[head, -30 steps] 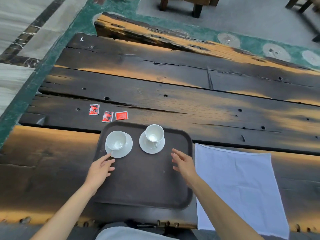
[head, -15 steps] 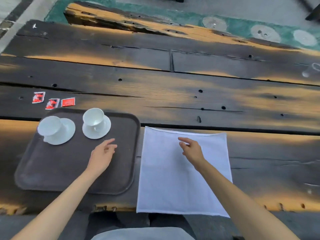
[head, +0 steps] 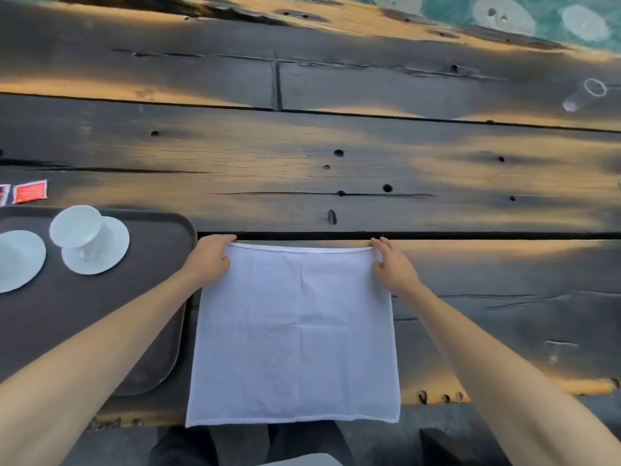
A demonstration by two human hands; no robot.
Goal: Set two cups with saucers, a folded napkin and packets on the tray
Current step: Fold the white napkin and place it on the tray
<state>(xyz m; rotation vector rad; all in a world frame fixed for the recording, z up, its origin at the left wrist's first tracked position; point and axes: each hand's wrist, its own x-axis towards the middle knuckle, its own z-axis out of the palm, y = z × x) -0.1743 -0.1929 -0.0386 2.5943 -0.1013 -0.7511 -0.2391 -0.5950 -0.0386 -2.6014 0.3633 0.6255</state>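
A white cloth napkin [head: 295,334] lies spread flat on the dark wooden table, its near edge hanging over the table's front. My left hand [head: 210,258] pinches its far left corner and my right hand [head: 393,265] pinches its far right corner. To the left sits a dark brown tray [head: 148,314]. On it stand a white cup [head: 75,227] on a saucer [head: 112,253] and, at the frame's left edge, a second cup with saucer [head: 18,260], partly cut off. Red packets [head: 30,192] lie on the table just beyond the tray.
The weathered plank table [head: 302,163] stretches far and right of the napkin. A clear glass [head: 584,95] lies at the far right. Green patterned floor [head: 537,15] shows past the table's far edge.
The view has swung right, from the tray to the napkin. Both hands left the tray area and took hold of the napkin's two far corners.
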